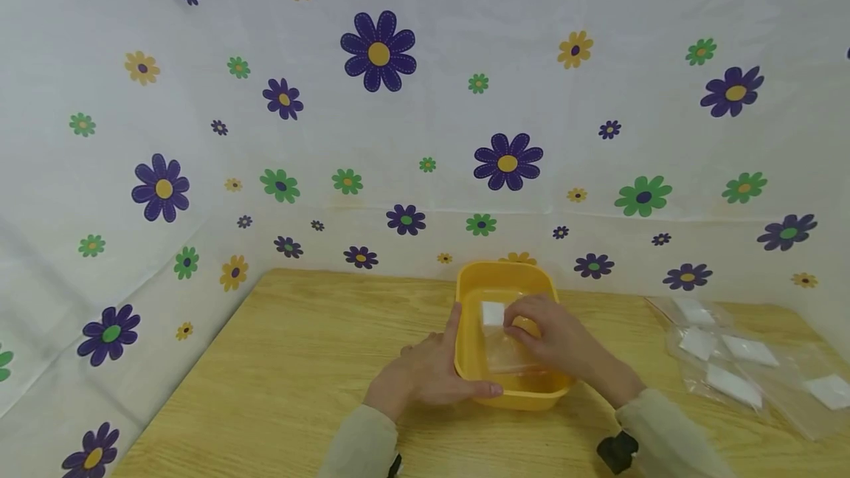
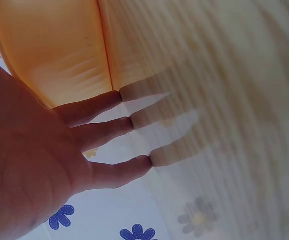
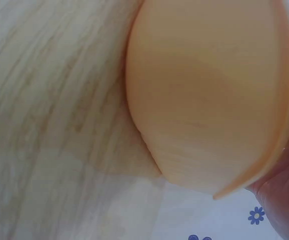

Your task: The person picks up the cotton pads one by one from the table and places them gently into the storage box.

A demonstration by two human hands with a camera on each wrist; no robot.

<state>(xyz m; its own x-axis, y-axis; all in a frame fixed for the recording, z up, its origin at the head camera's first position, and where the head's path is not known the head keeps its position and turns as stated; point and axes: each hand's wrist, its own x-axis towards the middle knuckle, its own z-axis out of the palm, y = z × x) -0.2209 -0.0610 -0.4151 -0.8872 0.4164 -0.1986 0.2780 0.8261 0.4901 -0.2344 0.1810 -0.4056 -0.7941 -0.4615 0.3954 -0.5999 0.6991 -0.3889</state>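
A yellow plastic basin [image 1: 524,400] stands on the wooden table near its back edge. Inside lies a clear plastic bag [image 1: 508,355] with a white square piece [image 1: 493,313] at its upper left corner. Reaching over the basin's right side, my right hand [image 1: 550,330] pinches the bag near its top, beside the white piece. My left hand [image 1: 432,371] rests along the basin's left side, thumb at the front rim. In the left wrist view its extended fingers [image 2: 102,128] touch the tabletop beside the basin wall. The rim hides most of the right hand in the right wrist view.
Several clear bags [image 1: 730,360] with white pieces in them lie overlapping at the table's right side. A white curtain [image 1: 425,116] printed with flowers hangs behind and to the left of the table [image 1: 299,360].
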